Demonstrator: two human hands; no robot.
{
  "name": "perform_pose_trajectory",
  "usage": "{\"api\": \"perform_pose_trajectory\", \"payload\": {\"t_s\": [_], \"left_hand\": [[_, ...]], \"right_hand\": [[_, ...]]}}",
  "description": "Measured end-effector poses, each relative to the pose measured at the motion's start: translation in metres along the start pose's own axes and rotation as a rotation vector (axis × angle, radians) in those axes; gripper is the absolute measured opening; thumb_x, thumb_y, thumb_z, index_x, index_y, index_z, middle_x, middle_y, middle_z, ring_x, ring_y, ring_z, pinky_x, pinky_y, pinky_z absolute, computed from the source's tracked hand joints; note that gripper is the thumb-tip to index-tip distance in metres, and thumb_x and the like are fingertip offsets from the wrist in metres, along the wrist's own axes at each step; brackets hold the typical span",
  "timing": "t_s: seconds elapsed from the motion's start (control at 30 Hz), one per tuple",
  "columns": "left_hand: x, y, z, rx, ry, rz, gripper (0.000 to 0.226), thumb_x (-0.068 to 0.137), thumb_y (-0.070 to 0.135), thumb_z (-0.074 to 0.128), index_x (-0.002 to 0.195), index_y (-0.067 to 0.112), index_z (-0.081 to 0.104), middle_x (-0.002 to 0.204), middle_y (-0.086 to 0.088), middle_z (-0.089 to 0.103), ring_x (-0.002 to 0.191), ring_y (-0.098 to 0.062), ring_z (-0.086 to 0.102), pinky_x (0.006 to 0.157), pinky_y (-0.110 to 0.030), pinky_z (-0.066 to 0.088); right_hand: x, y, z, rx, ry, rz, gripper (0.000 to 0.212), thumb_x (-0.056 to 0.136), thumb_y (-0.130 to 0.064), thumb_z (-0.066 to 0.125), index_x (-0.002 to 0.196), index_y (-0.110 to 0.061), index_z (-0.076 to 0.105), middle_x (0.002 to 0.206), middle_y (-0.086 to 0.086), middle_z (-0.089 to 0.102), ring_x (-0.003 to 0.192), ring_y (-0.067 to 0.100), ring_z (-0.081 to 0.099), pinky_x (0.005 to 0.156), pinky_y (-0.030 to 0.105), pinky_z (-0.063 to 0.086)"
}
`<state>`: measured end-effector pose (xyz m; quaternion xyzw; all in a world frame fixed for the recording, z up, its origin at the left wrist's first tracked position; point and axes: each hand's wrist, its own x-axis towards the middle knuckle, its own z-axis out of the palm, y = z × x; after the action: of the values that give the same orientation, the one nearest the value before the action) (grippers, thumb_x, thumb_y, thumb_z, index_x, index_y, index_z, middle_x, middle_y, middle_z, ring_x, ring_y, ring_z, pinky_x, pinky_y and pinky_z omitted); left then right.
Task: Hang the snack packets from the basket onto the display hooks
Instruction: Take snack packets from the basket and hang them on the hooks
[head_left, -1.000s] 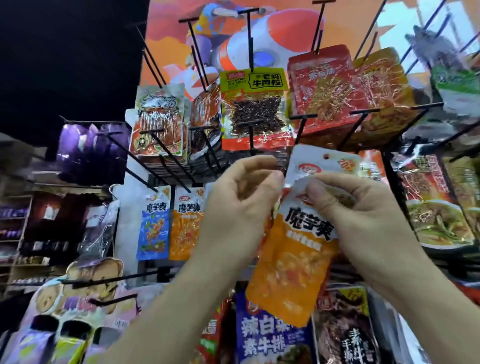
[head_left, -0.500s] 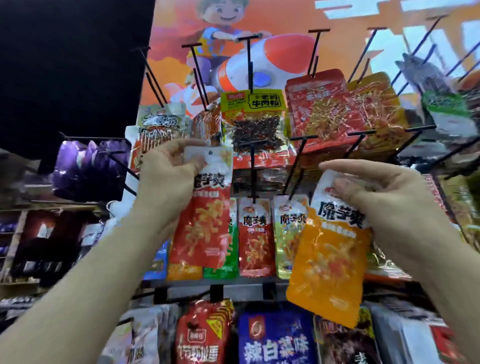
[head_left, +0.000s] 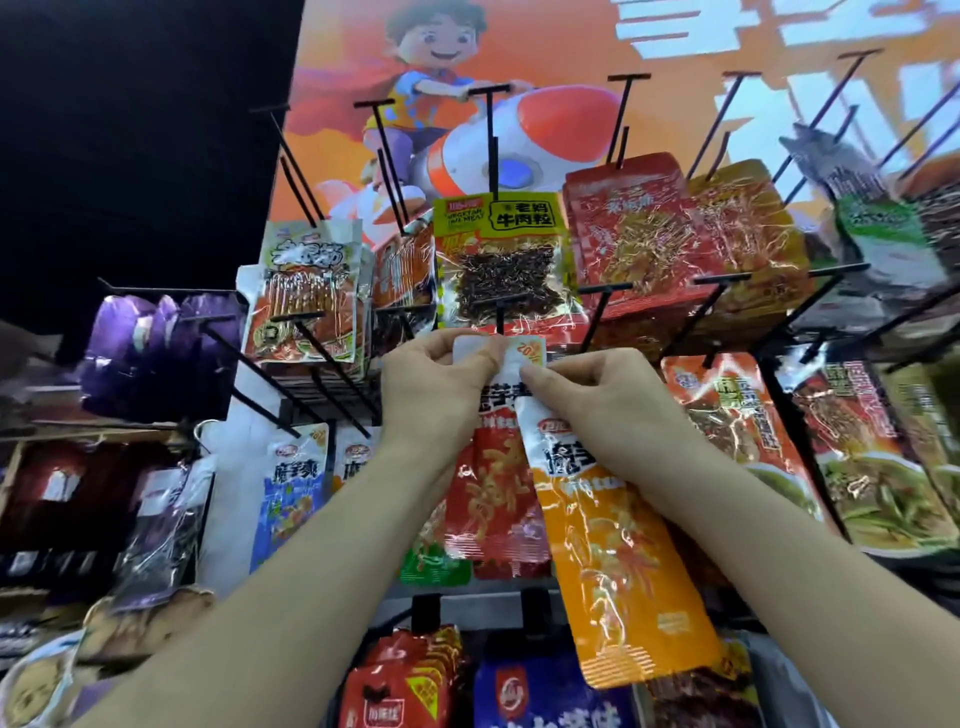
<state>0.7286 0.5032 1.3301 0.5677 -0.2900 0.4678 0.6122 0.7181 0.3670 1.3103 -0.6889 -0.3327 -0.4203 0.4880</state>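
Note:
A red snack packet (head_left: 493, 499) with a white top hangs in front of the rack's middle row. My left hand (head_left: 436, 389) pinches its white top edge just under a black display hook (head_left: 500, 317). My right hand (head_left: 608, 410) touches the same white top with its fingertips and also grips an orange snack packet (head_left: 618, 561), which dangles down to the right. The hook's tip sits right at the red packet's top; whether it passes through the hole is hidden by my fingers. The basket is out of view.
Many packets hang on the rack: a yellow-topped beef packet (head_left: 501, 260), red noodle packets (head_left: 639, 234), a blue packet (head_left: 291, 493) at the lower left, green-and-orange packets (head_left: 878, 457) at the right. Bare black hooks (head_left: 623, 119) jut out above. A cartoon poster (head_left: 519, 135) covers the back.
My left hand carried the red packet rightward from the left hooks to the centre hook. My right hand with the orange packet moved left and up to meet it.

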Motion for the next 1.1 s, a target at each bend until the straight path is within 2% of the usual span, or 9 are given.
{"api": "perform_pose_trajectory", "payload": {"t_s": [0.07, 0.27, 0.53, 0.7, 0.8, 0.93, 1.0, 1.03, 1.1], "left_hand": [[0.003, 0.001, 0.003, 0.003, -0.014, -0.022, 0.006, 0.084, 0.015, 0.075, 0.082, 0.012, 0.07, 0.084, -0.015, 0.073, 0.077, -0.037, 0.071, 0.072, -0.052, 0.059], [0.007, 0.008, -0.005, -0.08, -0.148, -0.24, 0.009, 0.085, 0.013, 0.073, 0.085, 0.008, 0.066, 0.072, -0.013, 0.073, 0.056, -0.027, 0.068, 0.06, -0.038, 0.058], [0.005, 0.004, -0.004, 0.019, -0.166, -0.218, 0.015, 0.093, 0.028, 0.063, 0.083, 0.017, 0.066, 0.095, -0.02, 0.072, 0.092, -0.039, 0.068, 0.085, -0.054, 0.055], [0.005, 0.006, -0.001, 0.053, -0.156, -0.205, 0.023, 0.094, 0.029, 0.063, 0.079, 0.012, 0.066, 0.097, -0.028, 0.069, 0.084, -0.044, 0.065, 0.079, -0.058, 0.052], [0.01, 0.006, 0.002, 0.073, -0.132, -0.182, 0.024, 0.089, 0.023, 0.066, 0.068, 0.013, 0.058, 0.085, -0.02, 0.06, 0.076, -0.033, 0.053, 0.069, -0.046, 0.044], [0.014, 0.008, 0.005, 0.043, -0.117, -0.218, 0.017, 0.089, 0.017, 0.062, 0.075, 0.01, 0.056, 0.083, -0.015, 0.055, 0.072, -0.03, 0.05, 0.066, -0.042, 0.041], [0.011, 0.002, 0.006, 0.036, -0.107, -0.26, 0.019, 0.091, 0.023, 0.062, 0.08, 0.008, 0.06, 0.084, -0.019, 0.064, 0.073, -0.032, 0.06, 0.07, -0.047, 0.05], [0.007, -0.005, 0.004, 0.058, -0.104, -0.265, 0.02, 0.093, 0.026, 0.061, 0.085, 0.008, 0.062, 0.087, -0.016, 0.068, 0.076, -0.032, 0.065, 0.073, -0.048, 0.053], [-0.003, -0.022, -0.002, 0.172, -0.122, -0.225, 0.017, 0.093, 0.029, 0.061, 0.104, 0.016, 0.06, 0.095, -0.008, 0.07, 0.084, -0.03, 0.068, 0.073, -0.046, 0.055]], "right_hand": [[0.005, -0.002, 0.0, 0.03, 0.001, 0.01, 0.037, 0.093, -0.034, 0.063, 0.079, -0.001, 0.074, 0.078, 0.026, 0.069, 0.058, 0.033, 0.059, 0.056, 0.042, 0.048], [0.011, -0.007, -0.007, 0.112, -0.052, 0.118, 0.03, 0.092, -0.026, 0.065, 0.08, -0.001, 0.075, 0.073, 0.016, 0.074, 0.059, 0.024, 0.067, 0.057, 0.03, 0.055], [0.014, -0.005, -0.004, 0.117, -0.035, 0.174, 0.031, 0.092, -0.023, 0.065, 0.083, 0.005, 0.073, 0.074, 0.018, 0.073, 0.058, 0.027, 0.067, 0.058, 0.032, 0.057], [0.019, -0.005, -0.003, 0.072, -0.014, 0.172, 0.032, 0.091, -0.023, 0.065, 0.082, 0.006, 0.073, 0.072, 0.017, 0.073, 0.056, 0.026, 0.067, 0.06, 0.034, 0.058], [0.021, -0.005, -0.004, 0.005, -0.005, 0.152, 0.034, 0.09, -0.026, 0.066, 0.084, 0.007, 0.073, 0.078, 0.023, 0.072, 0.06, 0.029, 0.066, 0.06, 0.034, 0.055], [0.023, 0.0, -0.005, -0.027, -0.035, 0.149, 0.041, 0.088, -0.028, 0.069, 0.091, 0.013, 0.068, 0.093, 0.036, 0.064, 0.061, 0.03, 0.054, 0.06, 0.037, 0.046], [0.023, 0.005, -0.003, -0.083, -0.03, 0.133, 0.041, 0.088, -0.029, 0.069, 0.084, 0.012, 0.069, 0.082, 0.035, 0.065, 0.056, 0.028, 0.053, 0.057, 0.035, 0.044], [0.023, 0.009, -0.001, -0.142, -0.021, 0.117, 0.042, 0.089, -0.03, 0.068, 0.074, 0.01, 0.068, 0.066, 0.029, 0.063, 0.05, 0.024, 0.05, 0.054, 0.031, 0.043], [0.022, 0.015, 0.004, -0.286, -0.005, 0.078, 0.052, 0.091, -0.032, 0.064, 0.05, -0.002, 0.057, 0.04, 0.006, 0.045, 0.036, 0.014, 0.039, 0.045, 0.023, 0.034]]}}
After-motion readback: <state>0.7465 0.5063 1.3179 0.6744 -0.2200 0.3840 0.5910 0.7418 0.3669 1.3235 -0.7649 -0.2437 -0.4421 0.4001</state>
